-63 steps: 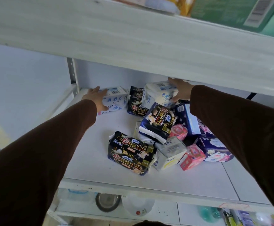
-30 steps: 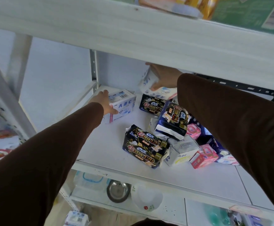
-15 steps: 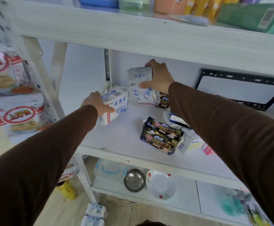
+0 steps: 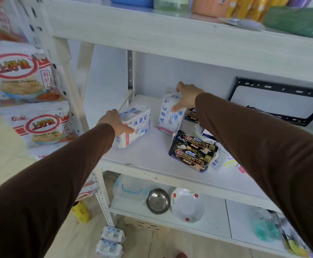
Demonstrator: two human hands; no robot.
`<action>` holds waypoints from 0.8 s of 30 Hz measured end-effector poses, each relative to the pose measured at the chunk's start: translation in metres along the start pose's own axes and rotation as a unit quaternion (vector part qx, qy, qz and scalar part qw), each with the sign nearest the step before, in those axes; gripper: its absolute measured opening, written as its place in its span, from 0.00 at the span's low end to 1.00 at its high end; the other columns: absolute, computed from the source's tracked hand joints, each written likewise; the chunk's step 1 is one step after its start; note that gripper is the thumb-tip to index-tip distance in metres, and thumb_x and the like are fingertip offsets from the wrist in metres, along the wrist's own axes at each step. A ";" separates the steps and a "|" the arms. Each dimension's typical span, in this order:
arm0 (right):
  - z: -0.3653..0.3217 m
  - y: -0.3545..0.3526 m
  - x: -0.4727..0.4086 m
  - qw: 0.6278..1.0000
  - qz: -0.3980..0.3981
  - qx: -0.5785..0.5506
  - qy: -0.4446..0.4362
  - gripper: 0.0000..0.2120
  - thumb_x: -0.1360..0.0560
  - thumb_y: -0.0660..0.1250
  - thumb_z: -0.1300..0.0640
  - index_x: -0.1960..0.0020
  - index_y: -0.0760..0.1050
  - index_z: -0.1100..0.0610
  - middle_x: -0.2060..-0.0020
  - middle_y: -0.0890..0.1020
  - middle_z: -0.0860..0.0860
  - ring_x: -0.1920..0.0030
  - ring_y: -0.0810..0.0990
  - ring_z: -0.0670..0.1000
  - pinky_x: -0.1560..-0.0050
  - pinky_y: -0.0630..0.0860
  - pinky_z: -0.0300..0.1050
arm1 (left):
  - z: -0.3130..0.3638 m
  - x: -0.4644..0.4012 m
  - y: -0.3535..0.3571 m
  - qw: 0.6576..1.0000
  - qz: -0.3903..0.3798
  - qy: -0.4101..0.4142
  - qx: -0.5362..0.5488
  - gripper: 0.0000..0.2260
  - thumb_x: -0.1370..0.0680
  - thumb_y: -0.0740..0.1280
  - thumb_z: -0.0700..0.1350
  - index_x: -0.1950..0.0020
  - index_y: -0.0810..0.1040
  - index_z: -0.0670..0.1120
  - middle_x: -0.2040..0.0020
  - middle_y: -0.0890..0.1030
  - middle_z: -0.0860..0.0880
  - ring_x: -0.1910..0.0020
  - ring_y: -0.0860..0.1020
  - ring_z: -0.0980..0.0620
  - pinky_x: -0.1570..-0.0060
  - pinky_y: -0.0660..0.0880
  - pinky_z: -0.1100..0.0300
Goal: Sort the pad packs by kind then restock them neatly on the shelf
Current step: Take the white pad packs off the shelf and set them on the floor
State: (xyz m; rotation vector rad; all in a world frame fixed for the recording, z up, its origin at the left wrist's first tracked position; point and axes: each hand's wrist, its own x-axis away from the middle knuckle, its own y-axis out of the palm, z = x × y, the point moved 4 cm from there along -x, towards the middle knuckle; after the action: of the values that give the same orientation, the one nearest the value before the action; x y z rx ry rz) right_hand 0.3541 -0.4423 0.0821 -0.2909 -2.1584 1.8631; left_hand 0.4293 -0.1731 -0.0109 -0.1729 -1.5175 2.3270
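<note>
Two white pad packs printed with blue ABC letters are being handled at the back left corner of a white shelf (image 4: 144, 157). The left white pack (image 4: 136, 125) lies on its side near the shelf's left edge and is grasped by the left hand (image 4: 114, 121), thumb laid across its front face. The right white pack (image 4: 170, 114) is stood on end just beside it, a narrow gap between them, and is grasped from above by the right hand (image 4: 186, 96), thumb pressed to its front. Both arms are covered by brown sleeves.

A black pack with gold lettering (image 4: 193, 150) lies flat nearer the front edge, to the right of the white pair. Another black pack (image 4: 191, 114) is partly hidden behind the right arm, and further white packs (image 4: 224, 161) are heaped toward the right, mostly covered by the sleeve.

The step in hand is judged to be the pairing of the two matching white packs. It would be done well if both were turned the same way, lettering outward, then slid together until touching and squared against the back left corner, so room is left for the black kind alongside. Soft wrappers may slump, so support should be kept until each pack is settled.

On the shelf below, a steel bowl (image 4: 158, 201) and a flowered white bowl (image 4: 187, 204) are seen.
</note>
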 end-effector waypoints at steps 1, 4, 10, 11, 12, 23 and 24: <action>-0.008 0.000 0.000 1.000 -0.004 0.022 -0.011 0.50 0.38 0.79 0.38 0.25 0.58 0.52 0.36 0.76 0.56 0.39 0.75 0.58 0.42 0.75 0.55 | -0.001 0.000 0.000 1.000 -0.002 0.004 0.004 0.34 0.33 0.79 0.59 0.38 0.68 0.43 0.46 0.76 0.45 0.53 0.79 0.47 0.60 0.73 0.55; -0.028 0.005 -0.001 0.996 -0.016 0.091 -0.011 0.60 0.39 0.77 0.33 0.20 0.45 0.46 0.28 0.68 0.58 0.27 0.64 0.61 0.34 0.69 0.59 | -0.006 0.001 0.000 1.000 -0.012 0.011 0.006 0.34 0.33 0.78 0.60 0.37 0.68 0.43 0.45 0.76 0.44 0.51 0.80 0.45 0.57 0.77 0.54; -0.032 0.003 0.012 0.993 -0.043 0.089 0.057 0.45 0.34 0.79 0.42 0.26 0.57 0.48 0.36 0.72 0.59 0.37 0.70 0.61 0.37 0.69 0.58 | -0.014 0.006 0.005 0.999 -0.005 0.025 0.024 0.33 0.32 0.78 0.59 0.37 0.69 0.44 0.46 0.75 0.44 0.50 0.80 0.45 0.54 0.78 0.54; -0.030 0.003 0.014 0.995 -0.036 0.076 0.056 0.44 0.35 0.79 0.43 0.28 0.58 0.48 0.40 0.74 0.58 0.43 0.72 0.59 0.40 0.71 0.57 | -0.015 0.007 0.005 0.999 0.000 0.024 0.032 0.32 0.32 0.78 0.58 0.37 0.69 0.44 0.46 0.75 0.44 0.50 0.79 0.46 0.55 0.77 0.55; -0.026 0.003 0.015 0.996 -0.024 0.061 0.054 0.42 0.35 0.79 0.45 0.30 0.59 0.48 0.43 0.75 0.56 0.47 0.73 0.57 0.42 0.73 0.55 | -0.015 0.008 0.005 0.999 0.006 0.024 0.039 0.32 0.32 0.78 0.58 0.38 0.69 0.44 0.45 0.75 0.44 0.50 0.79 0.46 0.54 0.76 0.55; 0.022 -0.019 0.096 0.972 0.217 -0.087 0.009 0.39 0.34 0.75 0.45 0.28 0.61 0.43 0.40 0.76 0.52 0.46 0.78 0.58 0.50 0.76 0.51 | -0.002 0.041 -0.024 0.989 0.096 0.053 0.096 0.32 0.34 0.79 0.57 0.38 0.70 0.46 0.43 0.75 0.46 0.50 0.78 0.47 0.55 0.74 0.55; 0.023 -0.018 0.111 0.967 0.234 -0.101 -0.001 0.37 0.33 0.75 0.45 0.29 0.62 0.43 0.41 0.76 0.52 0.46 0.78 0.58 0.51 0.77 0.50 | 0.000 0.051 -0.026 0.989 0.100 0.058 0.096 0.32 0.34 0.79 0.57 0.38 0.70 0.46 0.43 0.76 0.46 0.49 0.79 0.47 0.53 0.77 0.54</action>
State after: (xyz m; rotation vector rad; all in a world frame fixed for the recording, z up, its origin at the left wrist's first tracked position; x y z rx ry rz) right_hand 0.2420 -0.4306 0.1055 -0.9111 -2.4413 1.8542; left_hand 0.3883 -0.1455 0.0177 -0.4203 -1.2629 2.5542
